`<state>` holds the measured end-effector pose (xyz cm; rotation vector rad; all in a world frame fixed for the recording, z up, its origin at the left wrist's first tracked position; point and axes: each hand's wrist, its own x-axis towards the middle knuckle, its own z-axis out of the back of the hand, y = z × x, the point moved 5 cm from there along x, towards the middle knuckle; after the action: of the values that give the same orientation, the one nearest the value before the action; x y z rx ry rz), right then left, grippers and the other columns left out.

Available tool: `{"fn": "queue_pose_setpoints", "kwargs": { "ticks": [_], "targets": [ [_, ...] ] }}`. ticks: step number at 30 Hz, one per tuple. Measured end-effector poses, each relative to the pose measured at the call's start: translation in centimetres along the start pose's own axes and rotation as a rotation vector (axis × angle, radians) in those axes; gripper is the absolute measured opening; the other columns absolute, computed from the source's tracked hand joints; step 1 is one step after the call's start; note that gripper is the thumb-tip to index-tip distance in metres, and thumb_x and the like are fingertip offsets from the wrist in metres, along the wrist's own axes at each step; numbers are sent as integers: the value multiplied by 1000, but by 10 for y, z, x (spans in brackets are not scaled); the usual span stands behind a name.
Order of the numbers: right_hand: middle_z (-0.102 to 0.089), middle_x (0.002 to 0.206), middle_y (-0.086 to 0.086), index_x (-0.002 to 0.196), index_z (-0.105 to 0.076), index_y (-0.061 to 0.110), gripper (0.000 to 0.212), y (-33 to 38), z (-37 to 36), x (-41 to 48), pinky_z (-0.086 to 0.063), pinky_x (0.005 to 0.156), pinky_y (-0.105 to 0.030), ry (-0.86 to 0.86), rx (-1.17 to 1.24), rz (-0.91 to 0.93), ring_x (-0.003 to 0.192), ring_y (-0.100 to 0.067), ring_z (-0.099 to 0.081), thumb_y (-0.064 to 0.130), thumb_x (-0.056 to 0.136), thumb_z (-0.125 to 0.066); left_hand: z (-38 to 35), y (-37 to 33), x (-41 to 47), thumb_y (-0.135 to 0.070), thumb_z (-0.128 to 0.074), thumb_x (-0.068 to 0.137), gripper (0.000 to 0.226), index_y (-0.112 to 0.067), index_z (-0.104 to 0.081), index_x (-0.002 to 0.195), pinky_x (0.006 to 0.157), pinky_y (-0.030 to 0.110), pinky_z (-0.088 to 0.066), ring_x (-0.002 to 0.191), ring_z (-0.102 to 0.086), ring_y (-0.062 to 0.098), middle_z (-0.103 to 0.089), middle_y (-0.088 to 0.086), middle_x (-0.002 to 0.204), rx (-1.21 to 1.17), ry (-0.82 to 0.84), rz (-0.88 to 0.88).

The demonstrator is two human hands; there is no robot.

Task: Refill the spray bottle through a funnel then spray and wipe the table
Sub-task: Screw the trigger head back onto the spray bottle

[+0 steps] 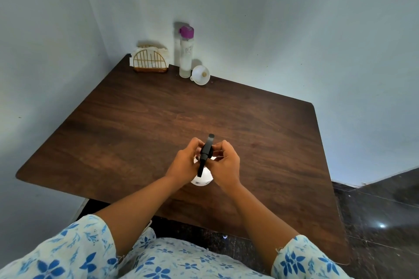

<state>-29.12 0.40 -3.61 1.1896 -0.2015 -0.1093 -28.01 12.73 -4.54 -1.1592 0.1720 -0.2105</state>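
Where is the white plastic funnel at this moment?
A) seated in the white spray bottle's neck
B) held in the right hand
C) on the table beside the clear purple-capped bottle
C: the white plastic funnel lies tipped on the dark wooden table beside the clear purple-capped bottle.

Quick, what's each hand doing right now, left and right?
Left hand: closed, gripping the spray bottle near its neck.
Right hand: closed, fingers curled on the bottle's black spray head.

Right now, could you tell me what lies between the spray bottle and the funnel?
Nothing: the head view shows only bare table between the spray bottle and funnel.
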Motion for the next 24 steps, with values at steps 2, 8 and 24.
{"fn": "queue_pose_setpoints", "kwargs": {
  "ticks": [2, 8, 24],
  "targets": [
    [-63, 83, -8, 74, -50, 15, 34, -3, -5, 0, -53, 67, -39, -1, 0, -57, 79, -22, -60, 7, 64, -81, 1, -1, 1, 3, -54, 84, 32, -24, -48, 99, 79, 31, -52, 89, -63, 18, -66, 0, 91, -4, 11, -16],
    [-62, 108, 0, 112, -61, 16, 43, -1, 5, -3, -49, 76, -16, 196, 29, -4, 96, -10, -60, -5, 76, -68, -1, 0, 0, -9, -62, 85, 29, -27, -53, 107, 92, 33, -49, 103, -61, 11, -67, -4, 105, -72, 45, -1],
    [-65, 106, 3, 110, -62, 19, 42, -1, 5, -3, -49, 75, -16, 227, 25, -24, 94, -9, -61, -1, 74, -72, 1, 1, -2, -8, -62, 85, 26, -25, -52, 102, 91, 35, -51, 100, -63, 10, -68, -1, 101, -68, 26, 6]
  ]
}}
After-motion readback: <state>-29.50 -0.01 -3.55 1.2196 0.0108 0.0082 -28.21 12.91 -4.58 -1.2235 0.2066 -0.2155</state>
